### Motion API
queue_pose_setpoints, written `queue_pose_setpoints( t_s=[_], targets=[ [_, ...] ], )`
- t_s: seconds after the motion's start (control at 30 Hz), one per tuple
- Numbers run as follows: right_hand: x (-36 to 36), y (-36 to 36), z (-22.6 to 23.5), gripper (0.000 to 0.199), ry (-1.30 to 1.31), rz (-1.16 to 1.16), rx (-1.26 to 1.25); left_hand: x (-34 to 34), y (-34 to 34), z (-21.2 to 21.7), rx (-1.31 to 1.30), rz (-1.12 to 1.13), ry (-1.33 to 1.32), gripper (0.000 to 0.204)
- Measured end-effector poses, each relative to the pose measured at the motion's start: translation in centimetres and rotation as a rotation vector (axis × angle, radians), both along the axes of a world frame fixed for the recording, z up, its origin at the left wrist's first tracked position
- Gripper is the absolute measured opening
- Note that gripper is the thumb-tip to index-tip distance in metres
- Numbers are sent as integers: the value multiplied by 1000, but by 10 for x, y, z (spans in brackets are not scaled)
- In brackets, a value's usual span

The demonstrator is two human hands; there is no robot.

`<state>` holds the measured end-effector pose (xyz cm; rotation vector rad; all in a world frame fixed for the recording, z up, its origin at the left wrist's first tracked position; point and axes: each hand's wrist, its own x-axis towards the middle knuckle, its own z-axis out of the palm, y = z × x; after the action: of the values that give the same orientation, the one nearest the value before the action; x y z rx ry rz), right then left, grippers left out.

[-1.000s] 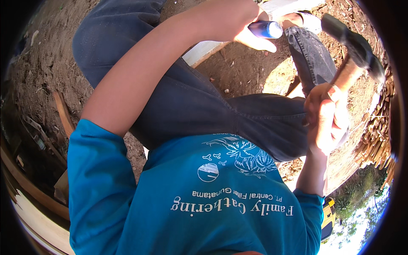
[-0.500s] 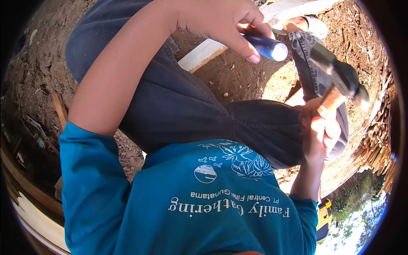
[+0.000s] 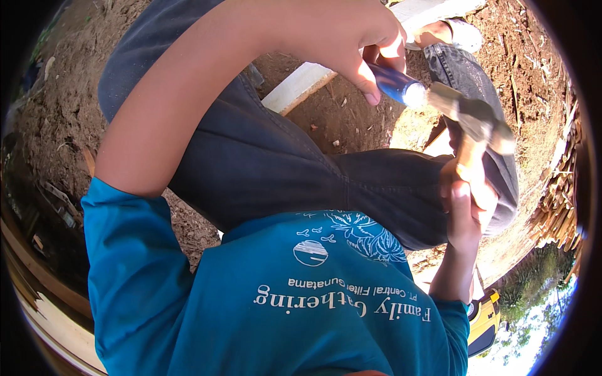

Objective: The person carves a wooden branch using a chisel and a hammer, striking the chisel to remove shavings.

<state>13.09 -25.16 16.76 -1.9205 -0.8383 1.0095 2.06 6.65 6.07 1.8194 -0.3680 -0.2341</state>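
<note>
At the top, my left hand (image 3: 351,44) is closed round the blue handle of a chisel (image 3: 392,81). The handle's pale, sunlit butt faces right; its blade is hidden behind the hand. My right hand (image 3: 467,203) grips the wooden shaft of a hammer (image 3: 478,119) on the right side. The metal head, slightly blurred, has one face right up against the handle's butt. Whether they touch, I cannot tell.
A pale timber (image 3: 298,88) lies on the brown soil beyond my dark-trousered legs (image 3: 276,150). A foot in a light shoe (image 3: 464,36) is at upper right. Thin wood strips (image 3: 558,210) pile up at far right, with a yellow vehicle (image 3: 484,323) below. Boards (image 3: 56,326) lie at lower left.
The hammer head has swung left and slightly down in the picture, closing the gap to the chisel's handle. My left hand and the chisel have shifted slightly downward.
</note>
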Motion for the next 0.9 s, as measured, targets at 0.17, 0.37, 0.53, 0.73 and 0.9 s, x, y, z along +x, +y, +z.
queue_pose_setpoints(
  t_s=[0.17,0.37,0.53,0.73,0.9],
  targets=[
    [9,-21,2,44,124,-177,-69,-10,1,5,-72,1,195,34],
    [-15,21,12,41,-164,-7,-119,-23,5,-17,-128,126,52,35],
    [-34,37,21,31,-162,-42,-259,-30,7,6,47,90,117,36],
    [-32,39,16,38,-301,34,-225,-48,8,12,31,216,148,36],
    [-34,62,23,34,-126,45,-31,-56,2,-7,132,336,175,25]
  ],
)
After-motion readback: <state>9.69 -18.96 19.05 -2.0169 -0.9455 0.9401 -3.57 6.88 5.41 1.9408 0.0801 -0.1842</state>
